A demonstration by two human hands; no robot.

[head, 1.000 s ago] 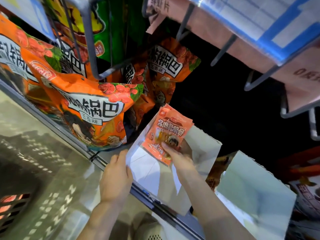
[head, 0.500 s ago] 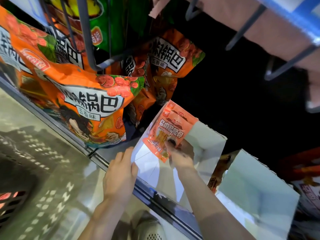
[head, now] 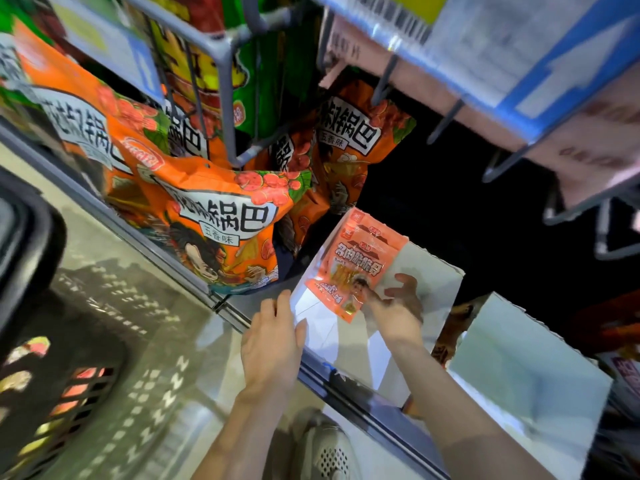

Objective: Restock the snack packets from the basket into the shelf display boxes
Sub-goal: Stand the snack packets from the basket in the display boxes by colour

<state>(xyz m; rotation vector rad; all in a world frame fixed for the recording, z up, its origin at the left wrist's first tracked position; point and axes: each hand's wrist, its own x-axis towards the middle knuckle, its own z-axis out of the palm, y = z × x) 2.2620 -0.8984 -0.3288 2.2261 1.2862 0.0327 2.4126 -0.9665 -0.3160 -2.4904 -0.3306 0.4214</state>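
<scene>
A small stack of orange snack packets (head: 356, 265) stands tilted over the open top of a white display box (head: 346, 344) on the low shelf. My right hand (head: 394, 310) pinches the stack at its lower corner, the other fingers spread behind it inside the box. My left hand (head: 273, 341) rests with straight fingers against the box's left front edge. The dark plastic basket (head: 52, 386) sits on the floor at the lower left, with colourful packets showing through its slots.
Large orange snack bags (head: 214, 223) crowd the shelf left of the box, under a grey wire rack (head: 225, 109). A second white display box (head: 526, 372) stands to the right. A metal shelf rail (head: 349, 382) runs along the front. My shoe (head: 325, 452) is below.
The packets in my right hand have sunk slightly lower over the box and its fingers have spread. My left hand stays on the box's edge. The basket has come into view.
</scene>
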